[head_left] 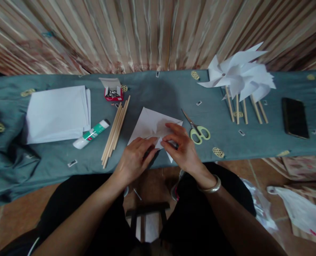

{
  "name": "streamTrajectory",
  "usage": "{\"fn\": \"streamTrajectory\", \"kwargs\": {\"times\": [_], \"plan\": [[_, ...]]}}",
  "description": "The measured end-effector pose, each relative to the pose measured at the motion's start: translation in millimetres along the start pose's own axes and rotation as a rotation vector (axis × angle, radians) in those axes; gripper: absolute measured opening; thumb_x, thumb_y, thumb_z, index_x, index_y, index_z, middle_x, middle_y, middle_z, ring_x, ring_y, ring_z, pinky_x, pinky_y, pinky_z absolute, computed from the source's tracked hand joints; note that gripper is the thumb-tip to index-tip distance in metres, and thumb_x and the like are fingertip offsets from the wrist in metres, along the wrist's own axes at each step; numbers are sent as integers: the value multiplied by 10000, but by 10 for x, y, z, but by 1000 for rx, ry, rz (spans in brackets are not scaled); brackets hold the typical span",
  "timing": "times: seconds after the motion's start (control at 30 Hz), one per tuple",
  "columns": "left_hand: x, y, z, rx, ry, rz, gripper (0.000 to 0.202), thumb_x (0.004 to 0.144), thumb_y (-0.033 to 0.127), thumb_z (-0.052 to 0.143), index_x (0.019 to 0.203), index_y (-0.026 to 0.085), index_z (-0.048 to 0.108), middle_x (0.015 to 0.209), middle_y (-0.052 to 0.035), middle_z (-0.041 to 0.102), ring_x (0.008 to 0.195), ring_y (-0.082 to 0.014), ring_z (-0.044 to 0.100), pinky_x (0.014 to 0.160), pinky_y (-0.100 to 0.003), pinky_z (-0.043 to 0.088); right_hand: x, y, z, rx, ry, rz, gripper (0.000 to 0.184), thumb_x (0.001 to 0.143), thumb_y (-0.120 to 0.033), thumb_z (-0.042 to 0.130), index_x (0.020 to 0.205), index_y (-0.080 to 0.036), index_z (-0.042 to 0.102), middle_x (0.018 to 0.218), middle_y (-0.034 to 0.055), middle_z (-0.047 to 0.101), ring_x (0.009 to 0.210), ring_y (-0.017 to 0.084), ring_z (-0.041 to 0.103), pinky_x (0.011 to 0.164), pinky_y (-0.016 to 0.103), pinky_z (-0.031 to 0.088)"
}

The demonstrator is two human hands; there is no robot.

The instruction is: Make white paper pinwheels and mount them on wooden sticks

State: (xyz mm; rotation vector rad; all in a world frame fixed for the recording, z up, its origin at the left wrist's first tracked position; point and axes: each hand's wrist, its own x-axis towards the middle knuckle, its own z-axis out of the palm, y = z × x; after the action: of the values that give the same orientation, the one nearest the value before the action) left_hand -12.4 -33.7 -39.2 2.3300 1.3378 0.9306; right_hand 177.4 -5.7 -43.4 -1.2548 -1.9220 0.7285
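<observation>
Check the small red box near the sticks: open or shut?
Open. The red box has its white flap raised; shiny metal bits show inside.

Both hands meet over a white paper sheet [152, 122] on the desk [160, 89]: the right hand [181, 147] pinches a folded corner and the left hand [135, 158] presses beside it. Scissors [198, 132] lie just right, wooden sticks [115, 128] left, and finished pinwheels [238, 76] lie far right.
</observation>
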Motion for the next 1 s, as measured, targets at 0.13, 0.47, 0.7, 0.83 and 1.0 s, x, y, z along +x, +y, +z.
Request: {"fn": "streamTrajectory", "kwargs": {"times": [0.13, 0.47, 0.7, 0.83, 1.0], "plan": [[-16, -2, 0, -6, -3, 29, 217, 922, 196, 548, 1113, 128, 624, 906, -82, 690, 823, -181, 636, 739, -317, 552, 33, -17, 37, -51, 16, -2, 56, 826, -219, 647, 781, -223, 680, 1303, 77, 597, 1271, 257, 491, 1071, 481, 411], [-19, 3, 17, 29, -26, 24, 183, 921, 176, 540, 1054, 141, 661, 867, -69, 667, 802, -176, 614, 710, -312, 547, 75, -48, 110, -112, 38, 10, 68, 808, -180, 622, 759, -212, 656, 1293, 75, 595, 1270, 269, 477, 1068, 480, 413], [-16, -2, 26, 43, -25, 11, 181, 923, 175, 534, 1034, 134, 672, 852, -70, 658, 790, -173, 608, 694, -300, 540, 75, -48, 119, -105, 43, 28, 73, 811, -184, 612, 762, -230, 642, 1282, 56, 595, 1262, 271, 475, 1064, 497, 411], [-22, -4, 32, 48, -35, 8, 182, 921, 173, 538, 1034, 125, 672, 844, -69, 655, 786, -172, 607, 692, -292, 534, 72, -46, 114, -108, 39, 25, 67, 817, -194, 613, 767, -229, 641, 1280, 60, 596, 1263, 268, 476, 1069, 497, 407], [-14, 1, 33, 58, -24, 9, 179, 930, 182, 526, 1016, 134, 676, 830, -63, 655, 776, -165, 609, 691, -287, 534, 71, -44, 110, -116, 37, 37, 58, 816, -204, 625, 768, -231, 642, 1280, 55, 597, 1255, 269, 483, 1065, 496, 411]]}}
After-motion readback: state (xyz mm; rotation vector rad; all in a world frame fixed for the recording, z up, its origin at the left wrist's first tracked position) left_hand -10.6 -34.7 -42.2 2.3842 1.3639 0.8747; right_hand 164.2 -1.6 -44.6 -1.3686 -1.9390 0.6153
